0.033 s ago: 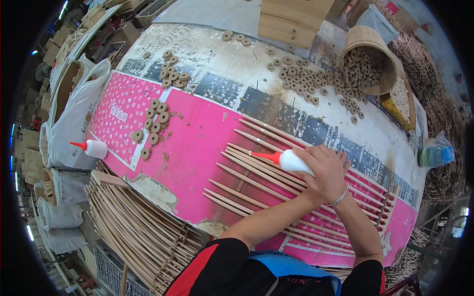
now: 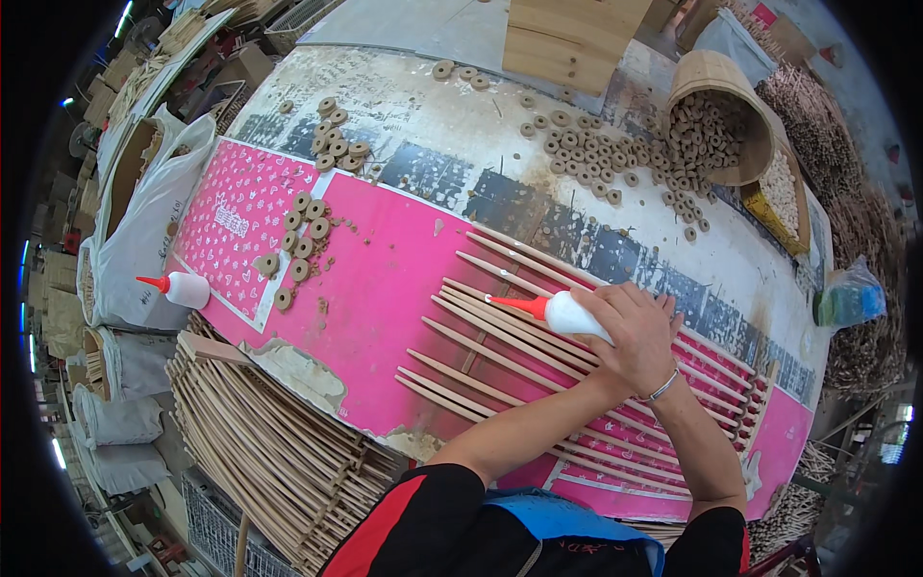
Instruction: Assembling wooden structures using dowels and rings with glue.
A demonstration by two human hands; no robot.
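My right hand (image 2: 630, 332), with a thin bracelet at the wrist, is closed around a white glue bottle (image 2: 574, 317). The bottle lies tilted, and its red nozzle (image 2: 519, 305) points left over the wooden sticks (image 2: 519, 361). A small white blob shows at the nozzle's tip. My left forearm crosses beneath the right hand, which mostly covers my left hand (image 2: 606, 385); its fingers and anything in them are hidden. The sticks lie side by side, their tapered ends to the left. Small brown pieces sit near their right ends, by a wooden strip (image 2: 760, 409).
A second glue bottle (image 2: 186, 289) lies at the left edge. Wooden rings (image 2: 303, 247) are scattered on the pink sheet (image 2: 375, 279). More spill from a tipped wooden bucket (image 2: 716, 77). A stick bundle (image 2: 274, 423) stands at the near left. A wooden box (image 2: 572, 43) is at the back.
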